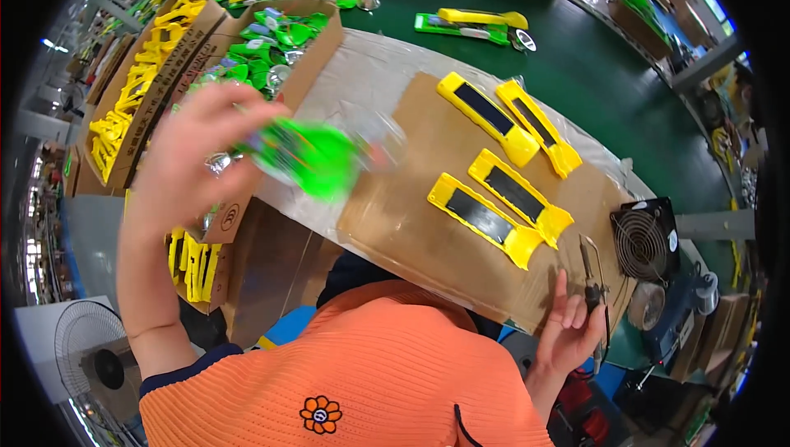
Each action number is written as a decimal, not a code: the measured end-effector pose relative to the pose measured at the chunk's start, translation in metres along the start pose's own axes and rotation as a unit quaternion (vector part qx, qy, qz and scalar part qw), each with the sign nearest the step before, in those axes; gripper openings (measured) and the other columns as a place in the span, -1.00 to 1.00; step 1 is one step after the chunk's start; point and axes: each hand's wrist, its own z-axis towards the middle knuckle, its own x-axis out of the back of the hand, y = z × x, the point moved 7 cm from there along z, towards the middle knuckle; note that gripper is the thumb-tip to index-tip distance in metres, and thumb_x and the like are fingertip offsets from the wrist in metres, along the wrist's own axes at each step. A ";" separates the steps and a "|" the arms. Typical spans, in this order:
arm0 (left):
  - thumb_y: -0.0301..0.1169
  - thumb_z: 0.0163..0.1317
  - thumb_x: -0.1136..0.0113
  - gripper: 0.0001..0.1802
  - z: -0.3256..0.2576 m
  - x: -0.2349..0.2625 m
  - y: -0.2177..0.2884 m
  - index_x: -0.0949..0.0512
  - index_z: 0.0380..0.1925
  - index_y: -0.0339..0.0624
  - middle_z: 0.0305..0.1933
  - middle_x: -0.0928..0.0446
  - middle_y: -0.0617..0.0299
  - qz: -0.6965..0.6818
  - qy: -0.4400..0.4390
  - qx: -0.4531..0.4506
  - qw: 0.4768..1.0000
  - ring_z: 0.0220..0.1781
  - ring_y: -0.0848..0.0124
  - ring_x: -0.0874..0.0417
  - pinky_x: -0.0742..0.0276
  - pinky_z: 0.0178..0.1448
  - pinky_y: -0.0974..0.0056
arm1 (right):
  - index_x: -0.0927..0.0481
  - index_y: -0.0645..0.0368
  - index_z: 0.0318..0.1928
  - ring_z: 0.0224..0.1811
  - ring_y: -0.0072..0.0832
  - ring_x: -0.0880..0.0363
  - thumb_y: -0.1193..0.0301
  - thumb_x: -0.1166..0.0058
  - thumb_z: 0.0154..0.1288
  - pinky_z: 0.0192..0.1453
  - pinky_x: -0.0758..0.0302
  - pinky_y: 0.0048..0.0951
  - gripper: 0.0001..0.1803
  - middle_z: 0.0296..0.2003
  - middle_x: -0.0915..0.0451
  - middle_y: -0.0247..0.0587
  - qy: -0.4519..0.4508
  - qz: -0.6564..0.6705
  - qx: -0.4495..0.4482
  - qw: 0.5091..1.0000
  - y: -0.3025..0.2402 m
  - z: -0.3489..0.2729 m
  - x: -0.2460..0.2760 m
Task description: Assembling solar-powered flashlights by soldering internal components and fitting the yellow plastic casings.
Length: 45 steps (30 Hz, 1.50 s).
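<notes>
My left hand (193, 159) is raised over the near left of the table, its fingers closed on a green plastic part (317, 159). Motion smears that part; a clear round piece (378, 138) shows at its right end. At the right edge of the cardboard my right hand (569, 332) is palm up, one finger stretched out. The soldering iron (592, 291) runs between its thumb and curled fingers, tip pointing away from me. Several yellow plastic casings with dark strips lie on the cardboard sheet (395, 216), among them a near one (481, 218) and a far one (490, 118).
Left of the table stand a box of yellow parts (136, 85) and a box of green parts (317, 52). A black fan (643, 239) and a solder reel (648, 305) stand on the right, beside a blue device (679, 315). Across the green belt (395, 2) lie more assemblies (477, 27).
</notes>
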 end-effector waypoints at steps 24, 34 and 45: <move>-0.45 0.13 -0.35 -0.90 0.041 -0.172 0.090 -0.66 -0.33 -0.10 -0.32 -0.64 0.23 -0.356 -0.017 -0.134 0.925 -0.23 0.20 -0.66 -0.58 -0.15 0.16 | -0.25 0.15 -0.14 -0.72 -0.54 -0.34 0.41 -0.08 0.33 -0.39 -0.60 -0.43 -0.73 -0.64 -0.36 -0.29 -0.068 -0.184 -0.105 0.975 0.029 -0.017 -0.058; -0.47 0.11 -0.32 -0.89 0.044 -0.167 0.102 -0.60 -0.34 -0.16 -0.22 -0.53 0.18 -0.238 -0.044 -0.180 0.953 -0.20 0.19 -0.63 -0.59 -0.19 0.18 | -0.26 0.20 -0.17 -0.57 -0.47 -0.50 0.57 -0.10 0.31 -0.42 -0.58 -0.40 -0.75 -0.26 -0.62 0.17 -0.045 -0.199 -0.187 0.961 0.041 -0.011 -0.058; -0.48 0.10 -0.31 -0.87 0.043 -0.168 0.105 -0.59 -0.33 -0.21 -0.20 -0.51 0.16 -0.208 -0.055 -0.189 0.958 -0.17 0.19 -0.60 -0.58 -0.16 0.17 | -0.28 0.23 -0.21 -0.51 -0.45 -0.59 0.57 -0.14 0.31 -0.37 -0.55 -0.46 -0.75 -0.48 -0.54 -0.14 -0.046 -0.241 -0.211 0.946 0.045 -0.010 -0.067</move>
